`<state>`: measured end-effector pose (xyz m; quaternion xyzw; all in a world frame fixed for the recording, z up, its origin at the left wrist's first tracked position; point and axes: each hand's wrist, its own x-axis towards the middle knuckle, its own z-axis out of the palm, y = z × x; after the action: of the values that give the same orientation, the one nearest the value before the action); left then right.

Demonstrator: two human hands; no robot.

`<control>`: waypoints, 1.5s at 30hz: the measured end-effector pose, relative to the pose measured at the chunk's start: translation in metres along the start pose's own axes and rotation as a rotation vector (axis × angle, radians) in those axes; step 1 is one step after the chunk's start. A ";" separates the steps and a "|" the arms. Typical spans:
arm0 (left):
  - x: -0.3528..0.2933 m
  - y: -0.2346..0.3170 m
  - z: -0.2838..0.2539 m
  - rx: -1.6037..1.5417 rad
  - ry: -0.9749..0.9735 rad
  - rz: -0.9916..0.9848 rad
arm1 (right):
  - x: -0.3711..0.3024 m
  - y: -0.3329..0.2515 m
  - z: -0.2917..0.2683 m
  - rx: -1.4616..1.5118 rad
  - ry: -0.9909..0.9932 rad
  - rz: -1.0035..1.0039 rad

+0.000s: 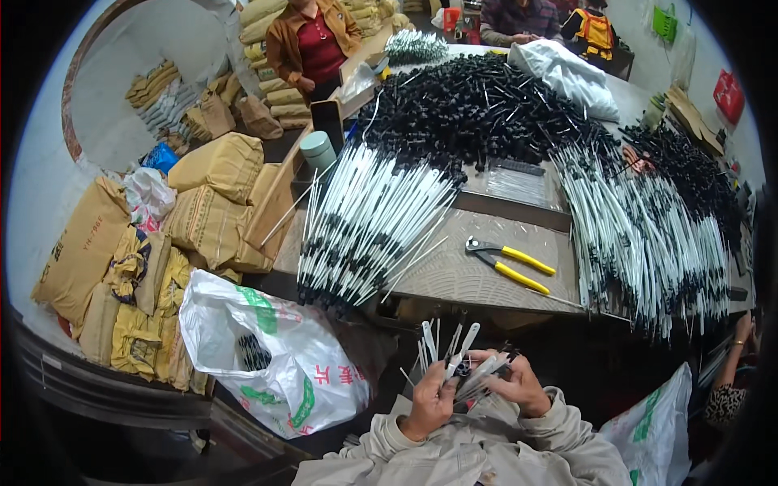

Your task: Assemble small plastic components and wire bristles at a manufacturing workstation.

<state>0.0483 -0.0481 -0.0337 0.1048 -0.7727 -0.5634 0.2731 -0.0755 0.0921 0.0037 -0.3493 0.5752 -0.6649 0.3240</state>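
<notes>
Held above my lap, a bundle of thin pale strips with black fittings [450, 350] fans upward out of my left hand [428, 401], whose fingers are wrapped around it. My right hand [523, 387] is closed around the other side of the strips, near their black parts; motion blurs some of them there. Beyond my hands, the worktable [438, 263] carries a fanned pile of similar pale strips [381, 211] on the left and another pile [632, 235] on the right. End-cutting pincers with yellow handles [523, 259] lie between the piles.
A big heap of black-ended pieces [454, 105] covers the table's far side, beside a white bag [563, 77]. An open white sack [267, 381] stands at my left, another [652, 429] at my right. Brown sacks [215, 219] are stacked left. Other people are around the table.
</notes>
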 end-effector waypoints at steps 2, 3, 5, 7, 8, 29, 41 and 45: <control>-0.008 -0.011 0.001 0.083 -0.001 0.057 | 0.000 0.010 0.006 -0.179 0.077 -0.145; -0.004 -0.008 0.001 0.086 0.011 0.064 | 0.001 0.017 0.010 -0.266 0.132 -0.225; -0.002 0.007 0.002 0.035 -0.007 0.044 | -0.002 0.022 0.019 -0.217 0.210 -0.180; 0.001 0.006 0.004 0.036 0.007 0.074 | -0.002 0.022 0.023 -0.229 0.280 -0.163; 0.002 0.005 0.004 0.041 0.010 0.098 | -0.005 0.024 0.025 -0.228 0.271 -0.166; 0.004 -0.024 -0.060 -0.662 -0.326 -0.318 | -0.012 0.031 0.036 0.099 -0.099 0.284; 0.002 0.002 -0.049 -0.213 -0.336 0.044 | -0.020 0.042 0.057 -0.152 -0.052 -0.206; -0.007 0.001 -0.043 -0.210 -0.258 0.098 | -0.023 0.050 0.060 -0.113 -0.015 -0.206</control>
<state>0.0775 -0.0797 -0.0260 -0.0355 -0.7424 -0.6359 0.2081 -0.0114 0.0732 -0.0422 -0.4291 0.5703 -0.6587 0.2381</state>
